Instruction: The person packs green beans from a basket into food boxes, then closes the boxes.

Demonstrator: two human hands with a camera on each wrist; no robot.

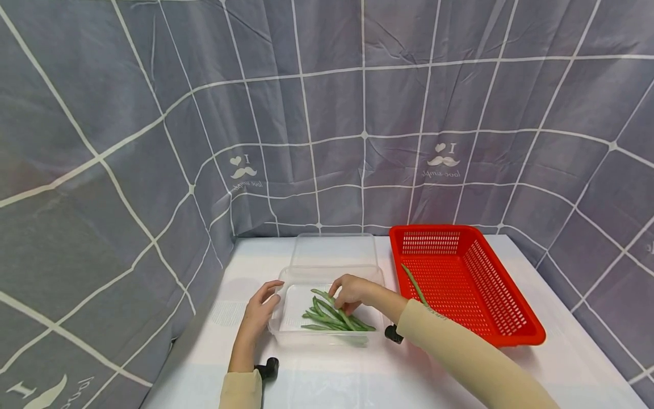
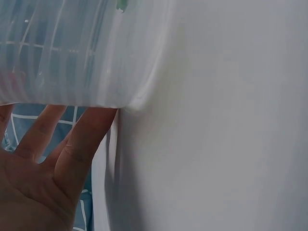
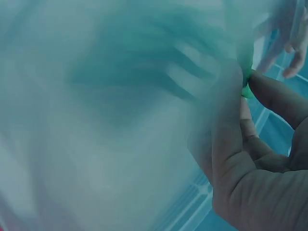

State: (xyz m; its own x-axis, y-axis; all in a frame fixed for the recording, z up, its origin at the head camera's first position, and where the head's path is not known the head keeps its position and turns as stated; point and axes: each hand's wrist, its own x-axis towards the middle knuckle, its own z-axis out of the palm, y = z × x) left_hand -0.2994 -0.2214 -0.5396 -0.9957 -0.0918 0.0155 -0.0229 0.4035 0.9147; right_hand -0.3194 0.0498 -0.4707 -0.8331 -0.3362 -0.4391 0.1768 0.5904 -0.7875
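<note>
A clear plastic container (image 1: 306, 339) stands in front, with several green beans (image 1: 322, 321) lying inside. Over the container, my right hand (image 1: 352, 289) pinches a green bean (image 3: 247, 90) between thumb and finger, as the right wrist view shows. My left hand (image 1: 259, 309) is at the container's left side, fingers spread and slightly bent. In the left wrist view its fingertips reach right to the rim of the container (image 2: 96, 72), partly hidden behind it.
To the right stands a red perforated basket (image 1: 528, 335) with one green bean (image 1: 414, 284) in it, partly hidden by my right sleeve. A clear plastic lid or tray (image 1: 334, 250) lies behind the container. Grey gridded curtains (image 1: 337, 113) surround the white table (image 1: 204, 363).
</note>
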